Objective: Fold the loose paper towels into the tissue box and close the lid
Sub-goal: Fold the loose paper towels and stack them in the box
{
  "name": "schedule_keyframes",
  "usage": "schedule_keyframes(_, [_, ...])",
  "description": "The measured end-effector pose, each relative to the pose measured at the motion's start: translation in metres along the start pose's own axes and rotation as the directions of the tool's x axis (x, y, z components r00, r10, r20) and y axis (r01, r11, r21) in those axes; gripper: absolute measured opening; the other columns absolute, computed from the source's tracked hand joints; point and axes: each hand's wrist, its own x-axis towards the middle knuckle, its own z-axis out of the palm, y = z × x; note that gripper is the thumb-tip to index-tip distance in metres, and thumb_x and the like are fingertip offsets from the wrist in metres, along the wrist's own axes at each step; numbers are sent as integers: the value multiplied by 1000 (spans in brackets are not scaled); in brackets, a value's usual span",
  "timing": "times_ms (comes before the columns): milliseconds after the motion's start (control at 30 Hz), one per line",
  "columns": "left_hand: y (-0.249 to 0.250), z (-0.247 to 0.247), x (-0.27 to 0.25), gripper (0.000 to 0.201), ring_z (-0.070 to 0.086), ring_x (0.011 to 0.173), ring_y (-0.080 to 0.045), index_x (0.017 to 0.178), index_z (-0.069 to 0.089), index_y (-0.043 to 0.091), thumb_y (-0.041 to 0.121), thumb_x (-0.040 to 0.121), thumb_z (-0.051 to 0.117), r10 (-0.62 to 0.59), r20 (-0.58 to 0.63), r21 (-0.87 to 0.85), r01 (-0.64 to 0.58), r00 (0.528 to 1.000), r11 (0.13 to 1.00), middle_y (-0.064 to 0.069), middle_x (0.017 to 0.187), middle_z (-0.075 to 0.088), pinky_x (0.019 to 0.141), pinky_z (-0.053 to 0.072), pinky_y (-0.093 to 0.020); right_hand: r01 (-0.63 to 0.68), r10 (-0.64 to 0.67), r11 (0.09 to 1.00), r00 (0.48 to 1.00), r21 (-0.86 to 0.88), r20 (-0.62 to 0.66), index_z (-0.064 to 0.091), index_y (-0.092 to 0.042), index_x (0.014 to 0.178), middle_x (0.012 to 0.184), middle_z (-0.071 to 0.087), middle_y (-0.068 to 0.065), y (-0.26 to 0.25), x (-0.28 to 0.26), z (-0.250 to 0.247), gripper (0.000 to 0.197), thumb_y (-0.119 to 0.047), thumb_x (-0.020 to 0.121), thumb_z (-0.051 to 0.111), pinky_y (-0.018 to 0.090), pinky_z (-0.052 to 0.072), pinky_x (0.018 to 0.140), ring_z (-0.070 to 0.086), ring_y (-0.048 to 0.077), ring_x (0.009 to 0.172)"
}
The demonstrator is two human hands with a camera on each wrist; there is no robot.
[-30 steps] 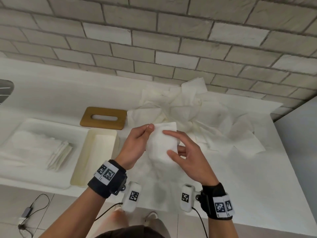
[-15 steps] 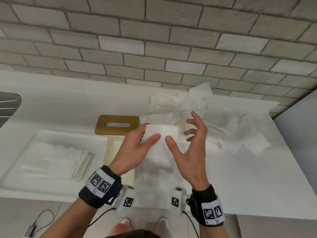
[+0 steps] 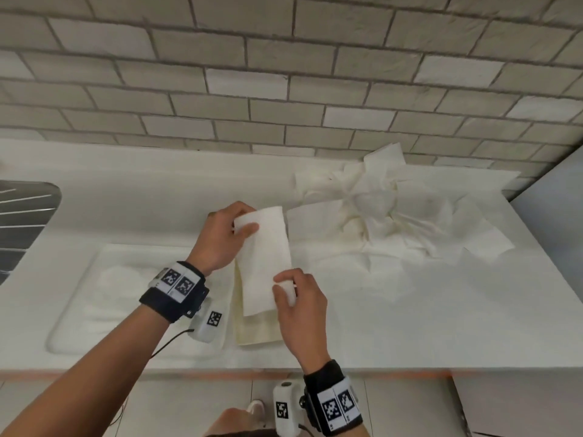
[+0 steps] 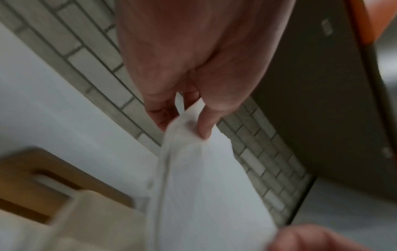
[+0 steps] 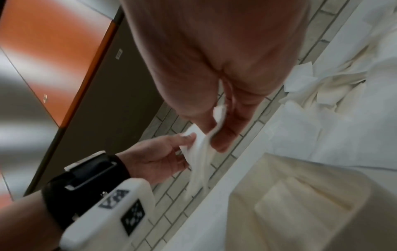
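Note:
A folded white paper towel [image 3: 265, 260] hangs lengthwise over the open cream tissue box [image 3: 257, 331]. My left hand [image 3: 225, 234] pinches its far end, thumb on top. My right hand [image 3: 291, 287] pinches its near right corner. In the left wrist view the fingers [image 4: 203, 124] clamp the paper towel [image 4: 206, 186], and the wooden lid [image 4: 28, 183] with its slot lies behind the box [image 4: 90, 220]. In the right wrist view the paper towel [image 5: 199, 152] runs between both hands above the box [image 5: 290, 203]. The lid is hidden in the head view.
A heap of loose paper towels [image 3: 394, 212] covers the back right of the white counter [image 3: 426, 326]. A white tray [image 3: 79, 310] with pale folded sheets sits left of the box. A dark metal sink [image 3: 22, 222] lies at the far left. A brick wall stands behind.
The towel went from a short wad to a long folded strip held at both ends. My right hand closed on its near corner, and both hands moved left over the box.

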Motion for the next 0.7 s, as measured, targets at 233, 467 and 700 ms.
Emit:
schedule_keyframes(233, [-63, 24, 9, 36, 66, 105, -21, 113, 55, 30, 6, 94, 75, -58, 329, 367, -71, 943, 928, -5, 116, 70, 80, 54, -33, -70, 270, 850, 910, -522, 316, 52, -9, 132, 128, 60, 13, 8, 0, 41, 27, 0, 107, 45, 35, 52, 94, 65, 29, 112])
schedule_keyframes(467, [-50, 53, 5, 32, 62, 119, -24, 120, 65, 23, 14, 92, 77, 102, 403, 585, -341, 910, 736, 4, 125, 72, 95, 47, -38, -65, 332, 835, 851, -546, 407, 52, -14, 140, 129, 59, 15, -1, 2, 26, 31, -13, 109, 52, 36, 52, 91, 65, 32, 113])
schedule_keyframes(700, [11, 53, -45, 18, 62, 101, -7, 110, 69, 27, 24, 95, 78, 244, 87, 304, -259, 966, 917, 16, 107, 71, 86, 49, -28, -128, 124, 813, 991, -569, -46, 56, -19, 123, 114, 68, 9, 80, 84, -85, 26, -17, 98, 63, 42, 54, 82, 68, 33, 105])
